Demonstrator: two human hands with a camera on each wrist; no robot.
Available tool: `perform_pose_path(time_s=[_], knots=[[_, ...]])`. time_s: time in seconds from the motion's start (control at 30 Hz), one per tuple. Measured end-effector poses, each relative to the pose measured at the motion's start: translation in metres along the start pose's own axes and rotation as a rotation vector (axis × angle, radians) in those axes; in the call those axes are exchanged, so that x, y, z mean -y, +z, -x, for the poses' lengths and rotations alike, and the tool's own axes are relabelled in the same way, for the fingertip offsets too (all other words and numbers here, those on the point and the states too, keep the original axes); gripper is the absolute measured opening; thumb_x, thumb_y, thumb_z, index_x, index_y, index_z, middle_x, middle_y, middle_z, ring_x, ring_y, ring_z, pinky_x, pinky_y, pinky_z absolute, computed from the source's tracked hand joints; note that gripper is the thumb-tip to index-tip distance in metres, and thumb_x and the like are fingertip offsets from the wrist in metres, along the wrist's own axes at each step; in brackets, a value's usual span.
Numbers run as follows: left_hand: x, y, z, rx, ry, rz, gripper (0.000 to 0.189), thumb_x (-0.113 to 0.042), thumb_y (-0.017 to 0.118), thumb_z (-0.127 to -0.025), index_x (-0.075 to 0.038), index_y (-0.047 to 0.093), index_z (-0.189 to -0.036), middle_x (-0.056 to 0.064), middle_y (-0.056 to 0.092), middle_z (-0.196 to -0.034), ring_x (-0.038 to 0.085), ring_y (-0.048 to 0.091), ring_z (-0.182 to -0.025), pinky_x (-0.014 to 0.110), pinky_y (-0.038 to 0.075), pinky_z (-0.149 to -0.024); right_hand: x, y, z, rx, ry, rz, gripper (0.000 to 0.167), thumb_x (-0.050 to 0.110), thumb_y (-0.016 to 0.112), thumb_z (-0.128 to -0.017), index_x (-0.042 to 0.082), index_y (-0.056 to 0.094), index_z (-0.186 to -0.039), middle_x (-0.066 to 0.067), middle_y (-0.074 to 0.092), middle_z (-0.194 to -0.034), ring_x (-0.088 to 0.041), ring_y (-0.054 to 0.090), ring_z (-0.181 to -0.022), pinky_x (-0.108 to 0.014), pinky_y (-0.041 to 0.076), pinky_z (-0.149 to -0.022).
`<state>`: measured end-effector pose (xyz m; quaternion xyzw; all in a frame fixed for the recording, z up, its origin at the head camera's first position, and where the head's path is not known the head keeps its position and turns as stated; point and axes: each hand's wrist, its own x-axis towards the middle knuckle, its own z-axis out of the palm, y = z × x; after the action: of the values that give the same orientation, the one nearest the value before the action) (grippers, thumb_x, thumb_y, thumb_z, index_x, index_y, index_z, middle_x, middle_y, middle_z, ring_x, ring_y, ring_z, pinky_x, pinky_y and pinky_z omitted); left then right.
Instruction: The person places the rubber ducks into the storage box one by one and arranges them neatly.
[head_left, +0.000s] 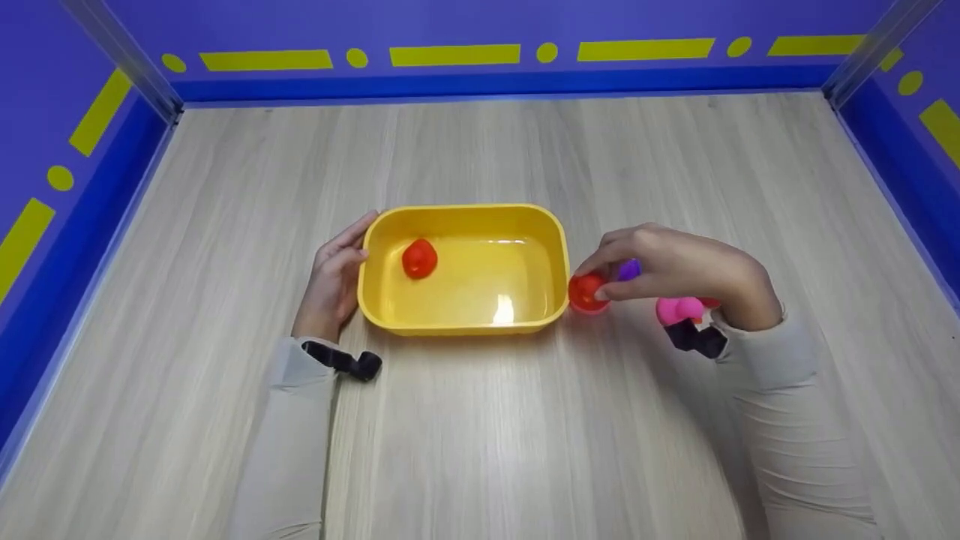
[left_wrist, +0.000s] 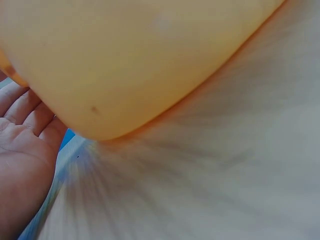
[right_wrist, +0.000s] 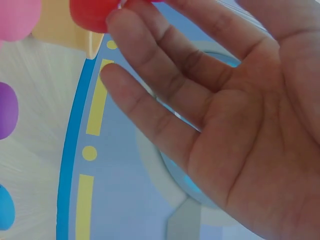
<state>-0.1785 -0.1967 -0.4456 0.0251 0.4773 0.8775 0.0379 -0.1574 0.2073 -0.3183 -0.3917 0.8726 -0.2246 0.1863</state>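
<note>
A yellow basin stands on the table with a small red rounded toy inside, towards its left. My left hand touches the basin's left wall from outside; its fingers lie nearly straight along it in the left wrist view, where the pale orange side fills the top. Just outside the basin's right end, my right hand pinches a second red rounded toy between thumb and fingertips. In the right wrist view, this red toy shows at the top, the other fingers spread.
A purple toy is partly hidden behind the right hand. Near the right wrist lies a pink rounded toy, with red beside it. The right wrist view also shows a blue toy. Blue-purple walls border the wooden table.
</note>
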Motion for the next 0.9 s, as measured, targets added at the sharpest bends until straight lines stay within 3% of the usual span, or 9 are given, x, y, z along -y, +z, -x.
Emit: perform_pose_path(time_s=[0.4,0.6,0.9], knots=[[0.0,0.0,0.0,-0.005,-0.008,-0.013,0.057,0.011,0.036,-0.084,0.008,0.037,-0.141,0.008,0.057,-0.135,0.017,0.053,-0.123,0.029,0.045,-0.105,0.004,-0.001,-0.011,0.002,-0.04,0.012,0.029,0.016,0.068,-0.088,0.012,0.07,-0.117,0.0,0.067,-0.104,-0.013,0.062,-0.092,-0.031,0.058,-0.081],[-0.001,0.001,0.001,-0.008,0.0,-0.014,0.058,0.01,0.034,-0.084,0.011,0.035,-0.142,0.008,0.057,-0.134,0.016,0.054,-0.122,0.027,0.046,-0.103,0.009,-0.002,-0.02,0.009,-0.037,0.034,0.03,0.015,0.068,-0.088,0.012,0.07,-0.117,0.001,0.067,-0.101,-0.012,0.062,-0.091,-0.024,0.057,-0.075],[0.0,0.001,0.002,0.0,0.005,-0.008,0.055,0.01,0.036,-0.084,0.007,0.045,-0.138,0.005,0.059,-0.13,0.016,0.055,-0.121,0.027,0.047,-0.102,0.018,-0.003,-0.035,-0.001,-0.049,0.048,0.028,0.017,0.066,-0.089,0.013,0.07,-0.117,0.002,0.068,-0.103,-0.012,0.061,-0.091,-0.028,0.056,-0.08]])
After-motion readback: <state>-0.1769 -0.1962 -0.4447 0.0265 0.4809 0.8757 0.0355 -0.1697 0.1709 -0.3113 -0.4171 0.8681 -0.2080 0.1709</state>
